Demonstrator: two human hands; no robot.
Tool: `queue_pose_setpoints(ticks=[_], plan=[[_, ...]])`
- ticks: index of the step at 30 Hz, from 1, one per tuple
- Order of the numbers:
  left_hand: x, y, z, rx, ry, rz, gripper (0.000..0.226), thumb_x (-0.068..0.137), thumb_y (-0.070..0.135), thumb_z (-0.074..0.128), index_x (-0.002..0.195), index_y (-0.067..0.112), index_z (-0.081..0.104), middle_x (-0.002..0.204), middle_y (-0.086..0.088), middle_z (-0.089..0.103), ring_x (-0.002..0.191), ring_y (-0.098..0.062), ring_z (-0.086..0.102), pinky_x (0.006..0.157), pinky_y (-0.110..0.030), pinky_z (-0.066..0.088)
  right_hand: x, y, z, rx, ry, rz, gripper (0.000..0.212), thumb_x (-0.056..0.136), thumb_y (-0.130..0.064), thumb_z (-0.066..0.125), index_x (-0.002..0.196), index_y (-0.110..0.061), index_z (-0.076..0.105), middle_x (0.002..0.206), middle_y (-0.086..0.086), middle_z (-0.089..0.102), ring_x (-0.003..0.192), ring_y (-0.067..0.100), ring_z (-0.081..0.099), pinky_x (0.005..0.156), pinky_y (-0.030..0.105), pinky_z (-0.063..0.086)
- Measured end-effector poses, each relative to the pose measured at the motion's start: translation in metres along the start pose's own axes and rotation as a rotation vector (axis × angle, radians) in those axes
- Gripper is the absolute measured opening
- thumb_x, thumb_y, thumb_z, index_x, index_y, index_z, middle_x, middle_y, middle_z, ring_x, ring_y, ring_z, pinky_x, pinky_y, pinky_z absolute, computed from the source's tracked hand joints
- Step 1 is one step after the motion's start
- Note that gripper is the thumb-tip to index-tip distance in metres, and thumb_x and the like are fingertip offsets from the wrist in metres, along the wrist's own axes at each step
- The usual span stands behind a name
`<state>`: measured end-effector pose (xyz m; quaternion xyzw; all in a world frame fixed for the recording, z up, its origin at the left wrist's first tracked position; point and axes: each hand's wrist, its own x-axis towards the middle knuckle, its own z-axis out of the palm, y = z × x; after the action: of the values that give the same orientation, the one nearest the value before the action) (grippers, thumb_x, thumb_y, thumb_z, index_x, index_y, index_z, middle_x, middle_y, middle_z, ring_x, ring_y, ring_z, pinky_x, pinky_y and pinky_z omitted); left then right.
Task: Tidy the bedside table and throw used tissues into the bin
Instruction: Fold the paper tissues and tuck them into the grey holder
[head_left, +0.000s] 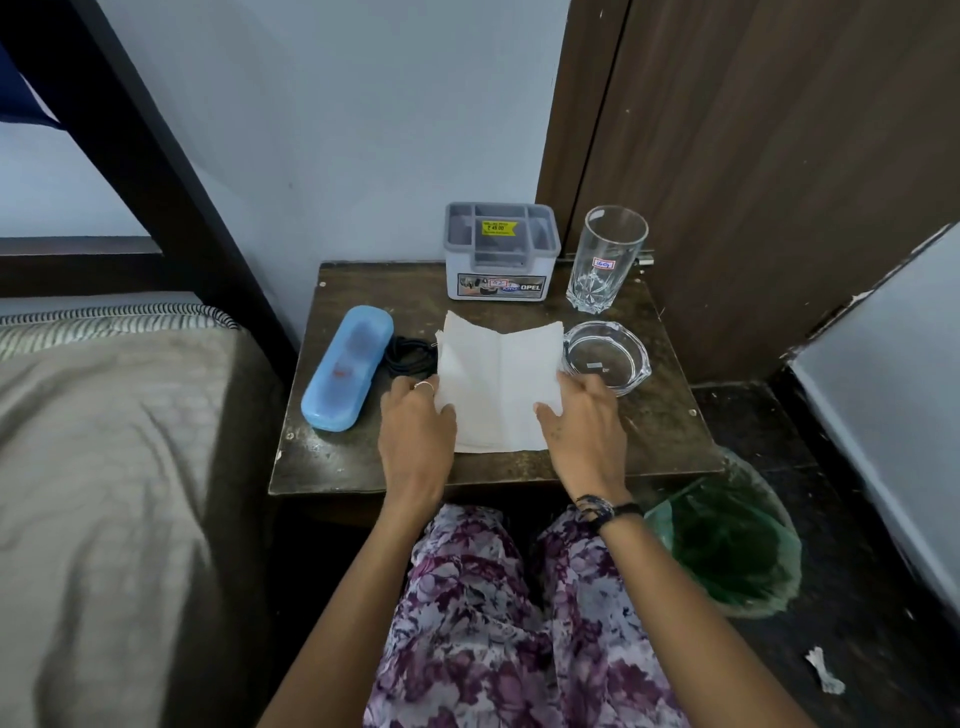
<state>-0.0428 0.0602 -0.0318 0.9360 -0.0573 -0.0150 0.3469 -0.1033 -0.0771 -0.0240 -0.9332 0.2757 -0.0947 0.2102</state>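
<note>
Tissue (498, 384) flat at table (649, 431) centre. Left hand (415, 431) holds its left edge, right hand (587, 421) grips right edge. Blue case (347, 367), black cable (410, 356) left; ashtray (607, 356) right; organiser (501, 252), glass (605, 260) far. Bin (732, 540) near right on floor.

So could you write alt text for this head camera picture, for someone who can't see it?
Seen from above, a person's left hand and right hand hold the side edges of a white tissue spread on a dark bedside table. Around it are a blue case, a grey organiser, a tall glass and a glass ashtray; a green-lined bin stands on the floor at right.
</note>
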Motion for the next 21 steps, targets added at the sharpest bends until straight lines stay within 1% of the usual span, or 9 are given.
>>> queue_pose_setpoints(ticks=[3,6,10,12,14,16,17,19,21], plan=[[-0.007,0.006,0.001,0.104,0.046,0.082,0.033,0.089,0.008,0.055,0.120,-0.001,0.057,0.120,-0.014,0.054,0.107,-0.031,0.045,0.083,-0.037,0.042,-0.002,-0.005,0.001,0.104,0.048,-0.010,0.034,0.089,-0.019,0.058,0.120,-0.007,0.053,0.119,0.010,0.056,0.111,0.027,0.052,0.086,0.034,0.047],[-0.011,0.010,0.004,0.162,0.089,0.178,0.038,0.082,0.000,0.061,0.119,-0.002,0.059,0.114,-0.018,0.060,0.100,-0.036,0.052,0.080,-0.041,0.046,-0.002,-0.006,0.000,0.229,0.021,0.057,0.020,0.089,-0.013,0.055,0.108,-0.009,0.051,0.105,0.010,0.063,0.092,0.026,0.058,0.068,0.028,0.038],[-0.018,0.020,0.009,0.188,0.106,0.260,0.039,0.080,0.005,0.064,0.119,-0.001,0.060,0.113,-0.018,0.065,0.101,-0.038,0.059,0.079,-0.043,0.050,-0.005,-0.005,-0.002,0.395,-0.047,0.058,0.040,0.089,-0.003,0.049,0.124,-0.016,0.036,0.099,-0.001,0.051,0.071,0.023,0.056,0.059,0.027,0.036],[-0.023,0.028,0.010,0.147,0.072,0.286,0.039,0.086,0.010,0.058,0.124,0.001,0.057,0.114,-0.016,0.065,0.105,-0.035,0.058,0.084,-0.042,0.048,-0.004,-0.004,-0.004,0.442,-0.072,0.046,0.042,0.090,-0.002,0.048,0.128,-0.019,0.041,0.090,0.001,0.050,0.065,0.018,0.055,0.053,0.020,0.037],[-0.027,0.036,0.011,0.103,0.025,0.291,0.039,0.092,0.016,0.052,0.129,0.005,0.053,0.117,-0.014,0.064,0.107,-0.033,0.056,0.087,-0.042,0.045,0.000,-0.004,-0.005,0.539,-0.086,0.081,0.026,0.092,-0.010,0.049,0.116,-0.016,0.059,0.099,0.005,0.064,0.082,0.015,0.060,0.067,0.012,0.038],[-0.030,0.042,0.013,0.041,-0.031,0.255,0.039,0.096,0.024,0.044,0.131,0.008,0.051,0.123,-0.011,0.061,0.111,-0.030,0.053,0.091,-0.041,0.044,0.003,-0.007,-0.007,0.693,-0.101,0.188,0.028,0.093,-0.028,0.051,0.100,-0.006,0.067,0.107,0.010,0.068,0.100,0.023,0.061,0.082,0.025,0.043],[-0.031,0.044,0.014,0.014,-0.062,0.238,0.039,0.097,0.028,0.041,0.130,0.010,0.052,0.126,-0.009,0.059,0.113,-0.028,0.052,0.094,-0.041,0.044,0.005,-0.008,-0.008,0.749,-0.113,0.250,0.041,0.091,-0.038,0.052,0.093,0.000,0.068,0.102,0.017,0.068,0.095,0.027,0.062,0.083,0.034,0.043],[-0.033,0.046,0.017,-0.072,-0.137,0.211,0.040,0.098,0.032,0.035,0.122,0.009,0.059,0.128,-0.006,0.058,0.114,-0.024,0.053,0.096,-0.041,0.044,0.009,-0.010,-0.010,0.786,-0.121,0.315,0.056,0.085,-0.051,0.056,0.067,0.001,0.061,0.071,0.021,0.061,0.063,0.022,0.054,0.066,0.035,0.040],[-0.034,0.048,0.017,-0.216,-0.211,0.146,0.039,0.098,0.032,0.034,0.100,0.008,0.065,0.123,-0.004,0.060,0.103,-0.020,0.057,0.089,-0.037,0.045,0.013,-0.011,-0.009,0.712,-0.133,0.309,0.054,0.083,-0.047,0.061,0.050,-0.012,0.036,0.049,0.004,0.034,0.050,0.014,0.032,0.053,0.030,0.026]])
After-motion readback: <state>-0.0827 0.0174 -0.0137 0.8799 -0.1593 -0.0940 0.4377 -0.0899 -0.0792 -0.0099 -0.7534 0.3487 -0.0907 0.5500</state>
